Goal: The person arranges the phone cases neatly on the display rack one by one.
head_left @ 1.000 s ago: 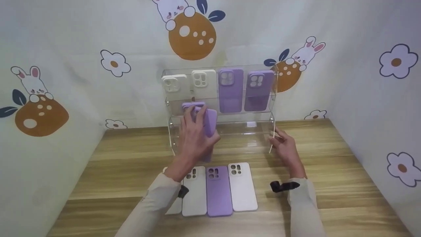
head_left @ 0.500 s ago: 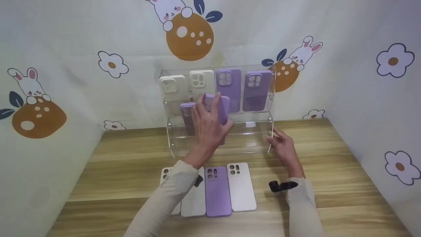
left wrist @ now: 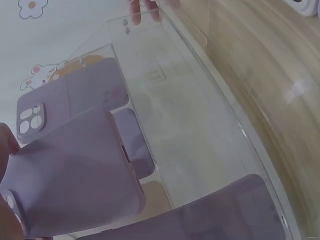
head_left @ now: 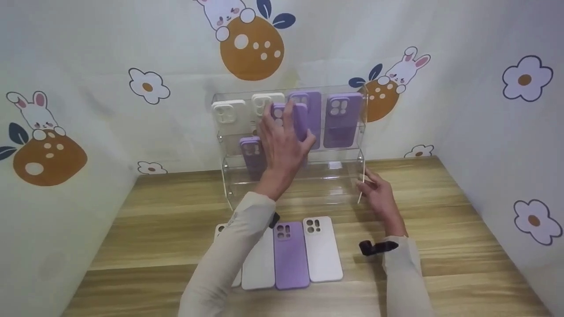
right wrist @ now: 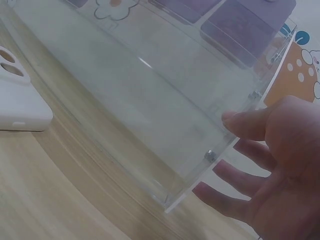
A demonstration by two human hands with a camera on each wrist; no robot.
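Note:
My left hand grips a purple phone case by its edges, fingers over the camera end. It is in front of the upper tier of a clear acrylic display rack, overlapping a standing purple case. In the left wrist view the held case is tilted, and the hand is mostly cut off. My right hand holds the rack's right side panel; the right wrist view shows its thumb inside and fingers outside. Another purple case leans in the tier below, partly behind my left hand.
White cases and a purple case also stand on the upper tier. On the wooden table, white cases and a purple case lie side by side before the rack, partly under my left sleeve. Patterned cloth hangs behind.
My left hand has lifted the purple case up and to the right, from the lower tier to the upper one, uncovering the purple case left below. My right hand stays on the rack.

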